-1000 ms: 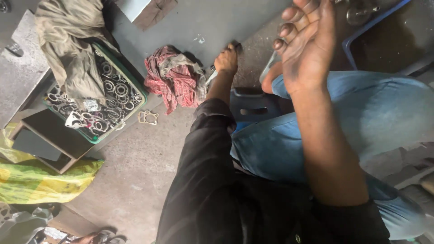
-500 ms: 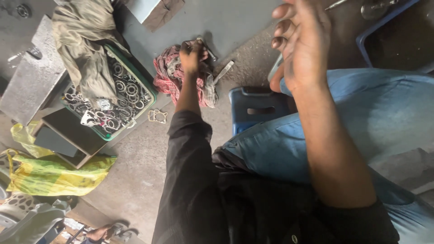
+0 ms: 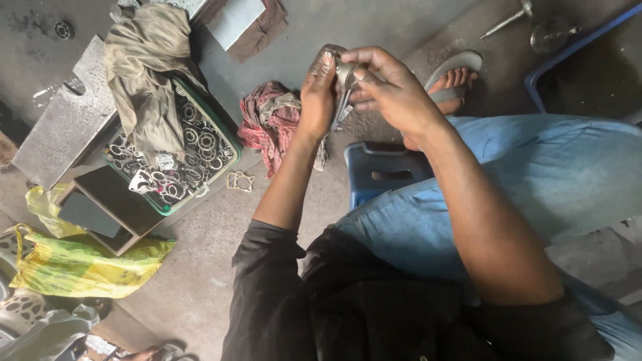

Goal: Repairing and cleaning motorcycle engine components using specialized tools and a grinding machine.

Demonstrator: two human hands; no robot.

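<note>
Grey concrete floor [image 3: 194,294] fills the head view. At upper centre, both hands meet on a small metal part [image 3: 344,90]: the left hand [image 3: 318,93] curls round its top, the right hand [image 3: 391,90] pinches it from the side. It looks rigid, greasy and light, best gripped by its thicker upper end. At upper left, a green crate [image 3: 231,144] holds steel rings under a drab cloth [image 3: 150,73]; a red rag [image 3: 271,120] lies beside it.

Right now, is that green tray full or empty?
Full. The green tray is heaped with metal rings, and a drab cloth lies over its far end.
</note>
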